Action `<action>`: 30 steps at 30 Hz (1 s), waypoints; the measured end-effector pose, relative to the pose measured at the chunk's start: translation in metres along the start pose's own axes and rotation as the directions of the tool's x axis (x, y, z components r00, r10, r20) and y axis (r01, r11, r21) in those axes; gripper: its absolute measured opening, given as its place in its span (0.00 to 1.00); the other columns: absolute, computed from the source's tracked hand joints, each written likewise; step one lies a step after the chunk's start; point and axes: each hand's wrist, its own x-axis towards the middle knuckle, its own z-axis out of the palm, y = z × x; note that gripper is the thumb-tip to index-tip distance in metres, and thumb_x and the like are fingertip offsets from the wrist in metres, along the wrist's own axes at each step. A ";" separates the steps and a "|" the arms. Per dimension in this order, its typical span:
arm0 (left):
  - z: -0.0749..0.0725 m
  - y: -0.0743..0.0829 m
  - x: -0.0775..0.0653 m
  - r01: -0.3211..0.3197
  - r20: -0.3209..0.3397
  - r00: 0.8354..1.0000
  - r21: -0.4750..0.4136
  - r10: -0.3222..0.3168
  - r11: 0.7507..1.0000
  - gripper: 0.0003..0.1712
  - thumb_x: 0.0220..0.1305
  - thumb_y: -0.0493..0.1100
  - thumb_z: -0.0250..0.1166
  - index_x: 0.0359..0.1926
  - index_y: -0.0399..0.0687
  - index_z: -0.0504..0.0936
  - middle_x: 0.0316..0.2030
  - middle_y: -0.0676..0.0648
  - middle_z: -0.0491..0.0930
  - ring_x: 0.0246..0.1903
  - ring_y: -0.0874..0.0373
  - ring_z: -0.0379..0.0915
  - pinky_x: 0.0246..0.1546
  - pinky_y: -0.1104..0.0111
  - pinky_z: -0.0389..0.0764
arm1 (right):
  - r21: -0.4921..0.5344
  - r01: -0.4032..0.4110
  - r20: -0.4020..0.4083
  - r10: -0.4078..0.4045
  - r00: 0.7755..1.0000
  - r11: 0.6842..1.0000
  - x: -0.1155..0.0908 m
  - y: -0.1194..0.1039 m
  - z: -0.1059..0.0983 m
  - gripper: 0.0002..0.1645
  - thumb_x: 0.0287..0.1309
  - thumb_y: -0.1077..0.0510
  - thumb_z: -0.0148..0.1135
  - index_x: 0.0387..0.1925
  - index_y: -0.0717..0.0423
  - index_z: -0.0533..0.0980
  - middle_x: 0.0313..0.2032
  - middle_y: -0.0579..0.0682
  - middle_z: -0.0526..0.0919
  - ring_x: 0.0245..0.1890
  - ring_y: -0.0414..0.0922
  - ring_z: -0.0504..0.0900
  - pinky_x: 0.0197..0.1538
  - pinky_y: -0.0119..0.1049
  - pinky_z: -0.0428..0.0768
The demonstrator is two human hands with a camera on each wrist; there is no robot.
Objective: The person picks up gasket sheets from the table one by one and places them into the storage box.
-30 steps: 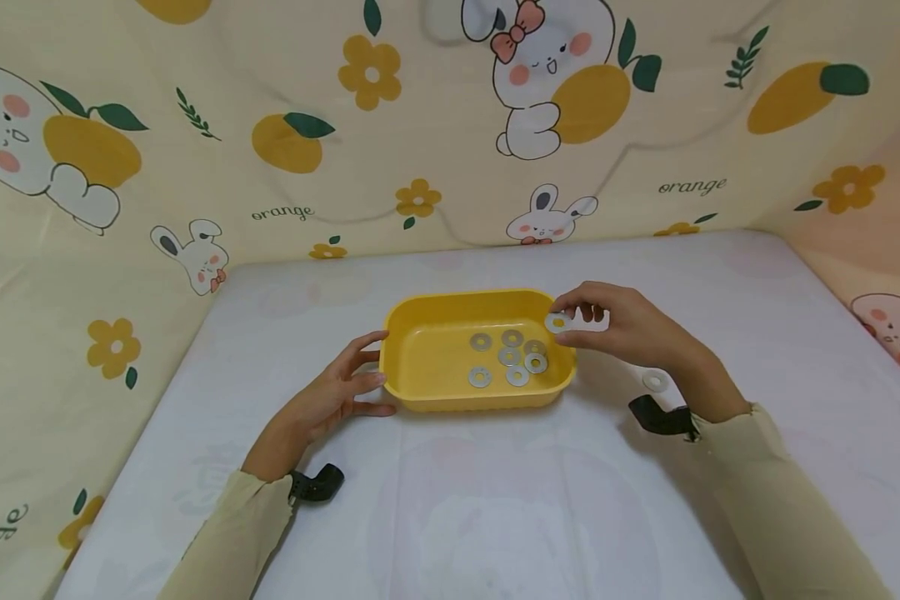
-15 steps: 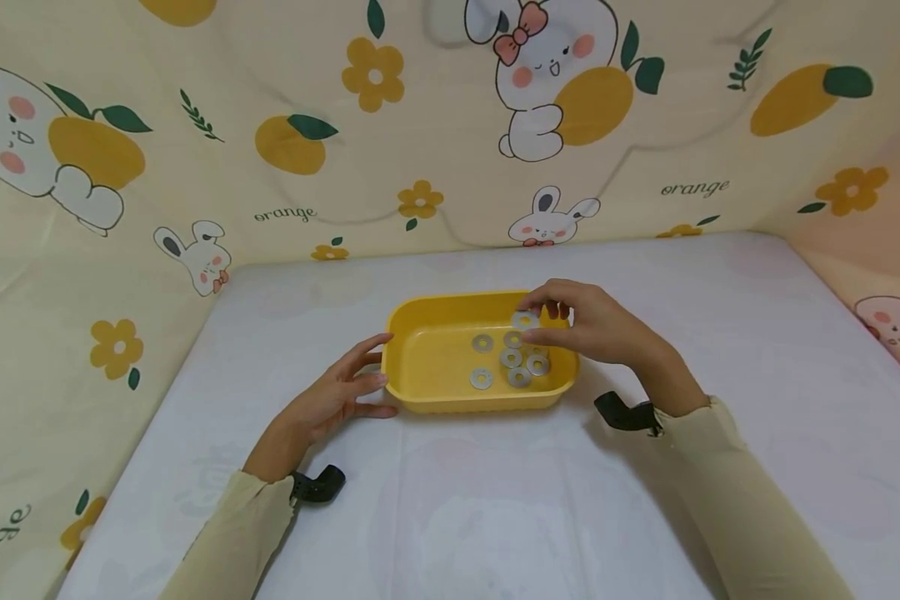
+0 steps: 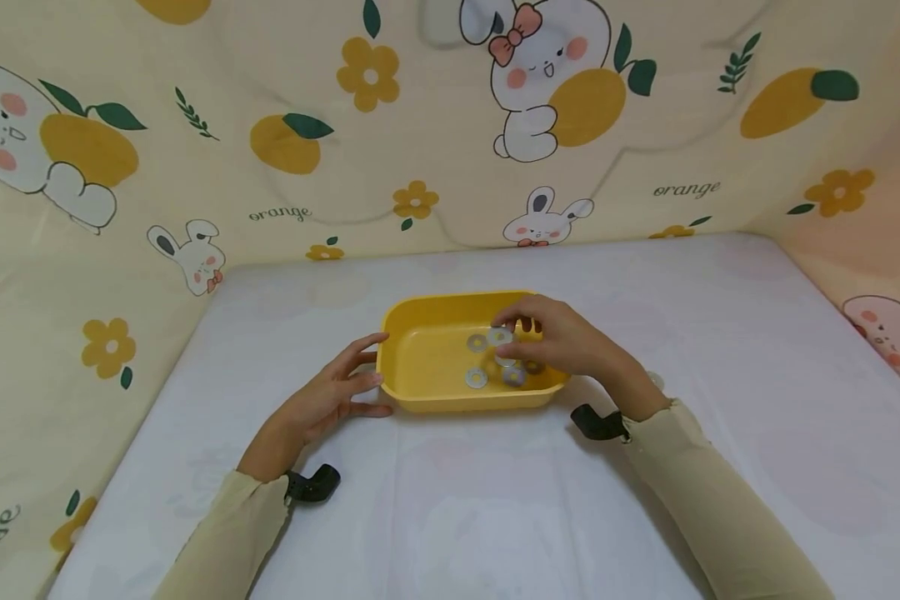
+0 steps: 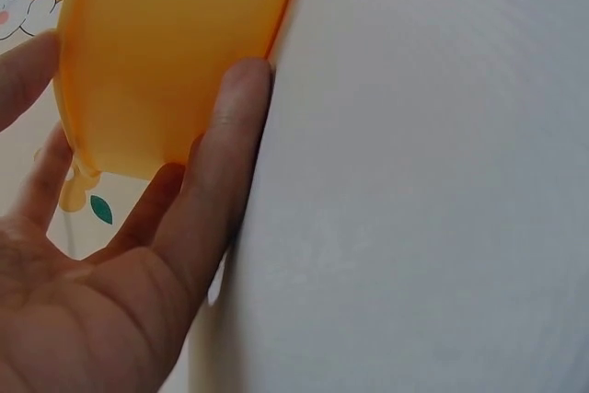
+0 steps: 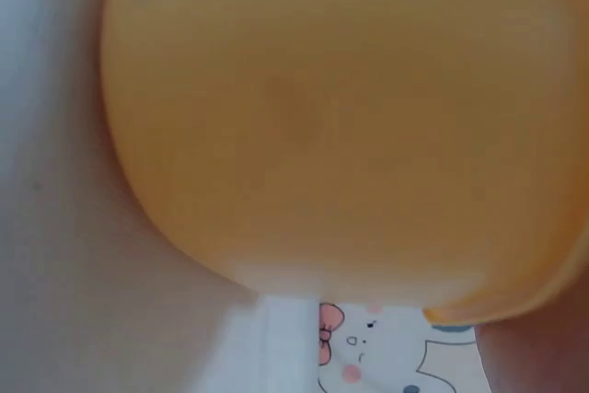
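Note:
In the head view a yellow plastic basin [image 3: 420, 402] stands on the table, with several flat metal washers [image 3: 476, 378] lying in its right half. My right hand [image 3: 562, 337] reaches over the basin's right end and pinches one washer [image 3: 499, 336] between thumb and fingers, low inside it. Some of the other washers are partly hidden behind that hand. My left hand [image 3: 328, 392] rests against the basin's left end, its fingers spread and fairly straight. The left wrist view shows these fingers touching the outside wall [image 4: 166, 52]. Only the basin's outer wall [image 5: 331, 135] fills the right wrist view.
Another pale washer [image 3: 656, 380] lies on the table, partly hidden by the right forearm. A white cloth [image 3: 465, 500] covers the table. Patterned fabric [image 3: 412, 125] rises behind it and on both sides.
My right hand has moved left and down, from above the basin's right rim to inside it, carrying the washer. The left hand stays against the basin's left end.

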 end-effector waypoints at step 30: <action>0.002 0.003 -0.001 0.010 -0.008 1.000 0.000 -0.010 1.000 0.40 0.72 0.41 0.59 0.77 0.60 0.50 0.73 0.39 0.48 0.56 0.48 0.75 0.53 0.49 0.84 | -0.124 -0.067 0.021 0.070 0.997 0.990 0.003 0.000 -0.001 0.29 0.58 0.45 0.70 0.58 0.54 0.79 0.46 0.53 0.81 0.51 0.53 0.71 0.53 0.46 0.72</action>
